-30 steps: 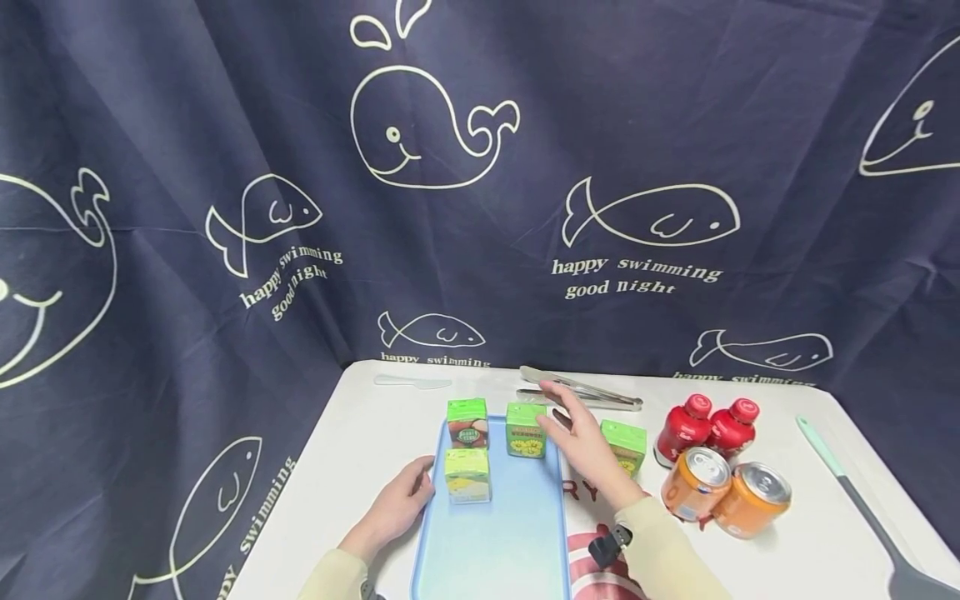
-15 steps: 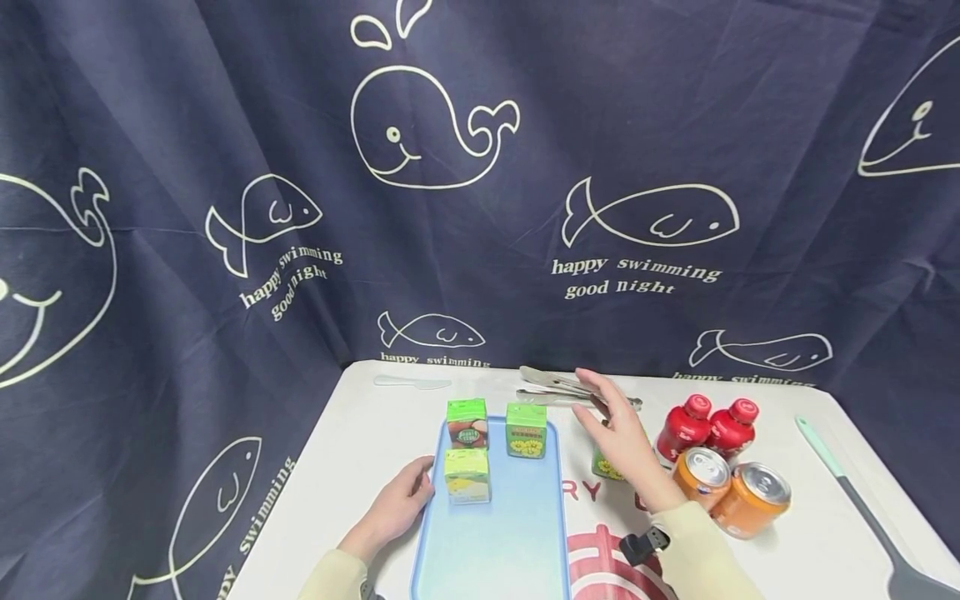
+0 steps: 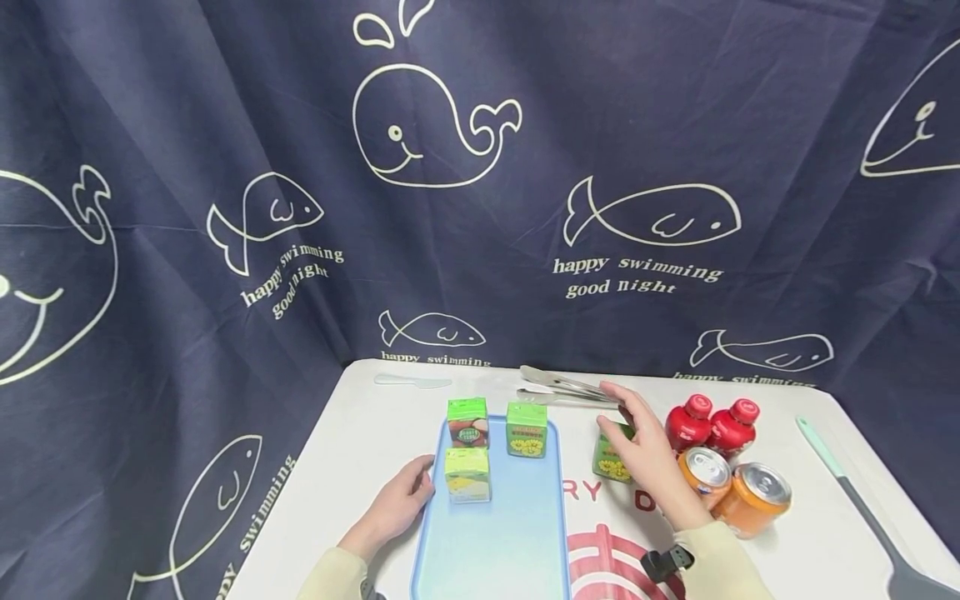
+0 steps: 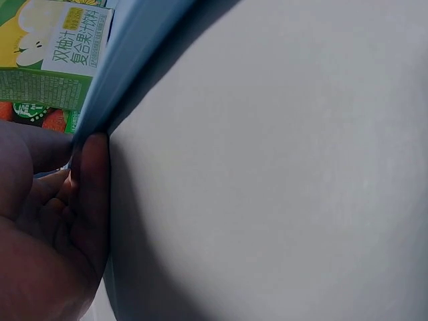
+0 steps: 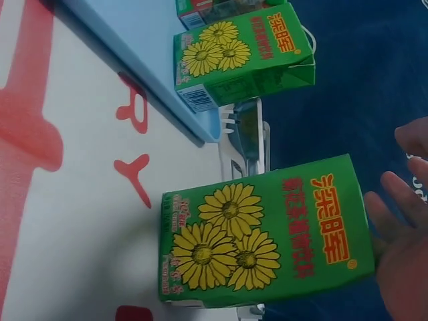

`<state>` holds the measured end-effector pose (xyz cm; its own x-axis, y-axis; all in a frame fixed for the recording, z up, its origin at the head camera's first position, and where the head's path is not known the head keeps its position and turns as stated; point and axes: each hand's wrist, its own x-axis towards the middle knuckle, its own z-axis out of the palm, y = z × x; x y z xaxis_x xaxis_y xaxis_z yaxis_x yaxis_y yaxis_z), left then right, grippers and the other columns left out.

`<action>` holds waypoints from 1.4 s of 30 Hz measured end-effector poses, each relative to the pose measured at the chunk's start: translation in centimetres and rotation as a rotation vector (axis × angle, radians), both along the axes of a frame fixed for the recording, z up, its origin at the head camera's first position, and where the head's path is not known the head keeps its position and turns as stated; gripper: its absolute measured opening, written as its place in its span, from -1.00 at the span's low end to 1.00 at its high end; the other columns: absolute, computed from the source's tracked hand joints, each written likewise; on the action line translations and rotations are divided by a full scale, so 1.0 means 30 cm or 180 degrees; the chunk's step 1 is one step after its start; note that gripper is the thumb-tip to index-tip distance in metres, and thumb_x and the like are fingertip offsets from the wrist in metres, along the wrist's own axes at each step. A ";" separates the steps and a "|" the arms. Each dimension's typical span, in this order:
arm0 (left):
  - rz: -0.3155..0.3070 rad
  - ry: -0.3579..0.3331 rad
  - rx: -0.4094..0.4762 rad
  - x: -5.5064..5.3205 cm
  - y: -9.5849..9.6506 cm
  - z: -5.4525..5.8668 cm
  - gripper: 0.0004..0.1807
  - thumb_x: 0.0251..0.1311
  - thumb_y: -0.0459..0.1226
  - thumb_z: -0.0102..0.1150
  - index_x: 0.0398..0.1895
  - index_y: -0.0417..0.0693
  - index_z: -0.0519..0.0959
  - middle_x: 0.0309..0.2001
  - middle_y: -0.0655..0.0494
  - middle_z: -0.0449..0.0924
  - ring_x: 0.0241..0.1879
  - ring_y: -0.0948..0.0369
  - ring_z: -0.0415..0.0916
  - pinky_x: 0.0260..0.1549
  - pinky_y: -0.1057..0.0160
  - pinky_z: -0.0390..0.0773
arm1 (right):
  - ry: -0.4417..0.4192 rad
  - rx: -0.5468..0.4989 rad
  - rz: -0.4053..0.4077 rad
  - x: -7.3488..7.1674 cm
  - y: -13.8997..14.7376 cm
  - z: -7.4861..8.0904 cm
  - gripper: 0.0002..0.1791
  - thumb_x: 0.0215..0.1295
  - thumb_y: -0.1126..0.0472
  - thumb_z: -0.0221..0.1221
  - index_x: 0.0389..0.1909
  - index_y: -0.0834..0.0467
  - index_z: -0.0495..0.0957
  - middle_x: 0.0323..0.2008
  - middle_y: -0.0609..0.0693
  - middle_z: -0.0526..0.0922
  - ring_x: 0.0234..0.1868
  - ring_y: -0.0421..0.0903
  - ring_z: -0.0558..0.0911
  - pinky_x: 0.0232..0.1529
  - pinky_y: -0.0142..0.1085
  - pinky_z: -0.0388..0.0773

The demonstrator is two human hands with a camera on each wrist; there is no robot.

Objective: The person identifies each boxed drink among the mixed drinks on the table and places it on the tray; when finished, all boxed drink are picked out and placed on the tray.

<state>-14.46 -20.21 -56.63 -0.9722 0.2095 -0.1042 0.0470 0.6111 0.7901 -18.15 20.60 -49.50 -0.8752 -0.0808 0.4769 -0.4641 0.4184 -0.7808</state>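
Note:
In the head view my left hand [image 3: 401, 500] grips the left edge of a blue tray [image 3: 517, 542]. The left wrist view shows the tray rim [image 4: 127, 67] between its thumb and fingers. Three small drink cartons stand at the tray's far end: an apple-print one [image 3: 468, 477], a green one with red fruit [image 3: 467, 423] and a green one with yellow flowers [image 3: 527, 430]. Right of the tray, my right hand [image 3: 648, 450] is at a matching flower carton [image 5: 267, 234] on the table. Its fingers are spread by the carton's top; whether they touch it I cannot tell.
Metal tongs [image 3: 562, 390] lie behind the tray, and a pale knife [image 3: 412, 382] at the back left. Two red bottles [image 3: 731, 429] and two orange cans [image 3: 752, 500] stand right of my right hand. A spatula [image 3: 862, 500] lies at the far right.
My right hand has left the flower carton on the tray and moved right to the other flower carton, which now stands slightly further left. My left hand has stayed at the tray edge.

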 end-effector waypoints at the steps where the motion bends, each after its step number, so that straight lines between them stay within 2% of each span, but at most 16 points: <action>1: -0.0003 0.0001 0.0010 0.000 0.001 0.002 -0.46 0.65 -0.15 -0.07 0.54 -0.21 0.31 0.47 -0.26 0.36 0.46 -0.26 0.27 0.41 -0.33 0.28 | 0.0014 -0.0014 -0.0004 0.001 0.002 -0.001 -0.43 0.41 0.41 0.30 0.42 0.19 0.46 0.35 0.15 0.53 0.37 -0.35 0.40 0.38 -0.62 0.25; 11: 0.0058 -0.0046 -0.0025 -0.004 -0.001 0.005 -0.45 0.65 -0.11 -0.07 0.54 -0.17 0.32 0.48 -0.23 0.35 0.47 -0.24 0.27 0.42 -0.32 0.26 | 0.0036 0.0076 -0.0342 0.020 0.036 -0.013 -0.46 0.39 0.41 0.31 0.37 0.15 0.53 0.29 0.12 0.59 0.31 -0.45 0.40 0.33 -0.69 0.24; 16: 0.0050 -0.0034 -0.0007 -0.006 -0.004 0.000 -0.45 0.64 -0.11 -0.07 0.54 -0.18 0.31 0.49 -0.24 0.34 0.47 -0.24 0.25 0.43 -0.32 0.26 | 0.0017 0.0026 -0.0431 0.032 0.051 -0.029 -0.48 0.41 0.40 0.31 0.36 0.16 0.54 0.26 0.14 0.62 0.26 -0.48 0.44 0.29 -0.64 0.34; 20: 0.0023 0.0002 0.0005 -0.001 -0.004 0.001 -0.47 0.64 -0.15 -0.06 0.53 -0.20 0.32 0.47 -0.25 0.36 0.46 -0.26 0.27 0.42 -0.33 0.27 | -0.0161 -0.0051 -0.0433 0.042 0.052 -0.050 -0.48 0.45 0.34 0.30 0.39 0.17 0.50 0.27 0.15 0.60 0.27 -0.35 0.48 0.26 -0.62 0.38; 26: 0.0003 0.0022 0.0013 0.001 -0.001 0.004 -0.47 0.64 -0.14 -0.06 0.53 -0.21 0.33 0.46 -0.25 0.37 0.46 -0.26 0.27 0.41 -0.34 0.28 | -0.0301 -0.0093 -0.0491 0.055 0.039 -0.088 -0.46 0.45 0.29 0.31 0.40 0.19 0.46 0.27 0.17 0.59 0.27 -0.13 0.50 0.20 -0.73 0.28; 29: 0.0029 -0.0002 -0.0011 -0.001 -0.001 0.001 -0.47 0.64 -0.13 -0.06 0.53 -0.18 0.33 0.47 -0.22 0.38 0.47 -0.24 0.27 0.42 -0.32 0.27 | -0.0330 -0.0144 -0.0551 0.064 0.030 -0.103 -0.43 0.45 0.29 0.32 0.42 0.19 0.44 0.27 0.19 0.59 0.25 -0.17 0.49 0.19 -0.75 0.23; 32: 0.0045 -0.0020 -0.0021 -0.002 -0.002 -0.002 -0.47 0.64 -0.12 -0.06 0.53 -0.16 0.33 0.47 -0.20 0.38 0.47 -0.22 0.27 0.43 -0.31 0.26 | -0.0409 -0.0251 -0.0570 0.076 0.022 -0.117 -0.40 0.46 0.28 0.31 0.45 0.20 0.39 0.27 0.21 0.57 0.22 -0.29 0.46 0.18 -0.75 0.22; 36: 0.0040 -0.0012 -0.0015 -0.002 -0.003 -0.001 -0.47 0.64 -0.13 -0.06 0.53 -0.16 0.33 0.46 -0.21 0.39 0.47 -0.23 0.28 0.42 -0.31 0.27 | -0.0626 -0.0299 -0.0656 0.090 0.016 -0.135 -0.35 0.48 0.23 0.29 0.51 0.18 0.31 0.29 0.21 0.55 0.17 -0.36 0.43 0.13 -0.74 0.23; 38: 0.0038 -0.0003 -0.0021 -0.002 -0.003 -0.002 -0.47 0.64 -0.13 -0.06 0.53 -0.16 0.34 0.46 -0.21 0.39 0.46 -0.23 0.28 0.42 -0.32 0.28 | -0.0786 -0.0262 -0.0733 0.097 0.016 -0.141 -0.30 0.50 0.16 0.28 0.55 0.14 0.26 0.32 0.20 0.52 0.18 -0.27 0.43 0.12 -0.71 0.22; 42: 0.0037 -0.0002 -0.0012 -0.002 -0.002 0.001 -0.47 0.64 -0.14 -0.05 0.53 -0.16 0.34 0.46 -0.20 0.40 0.46 -0.22 0.29 0.41 -0.31 0.29 | -0.1093 -0.0259 -0.0798 0.109 0.019 -0.149 -0.21 0.52 0.04 0.26 0.62 0.07 0.12 0.42 0.24 0.36 0.34 0.04 0.38 0.30 -0.47 0.24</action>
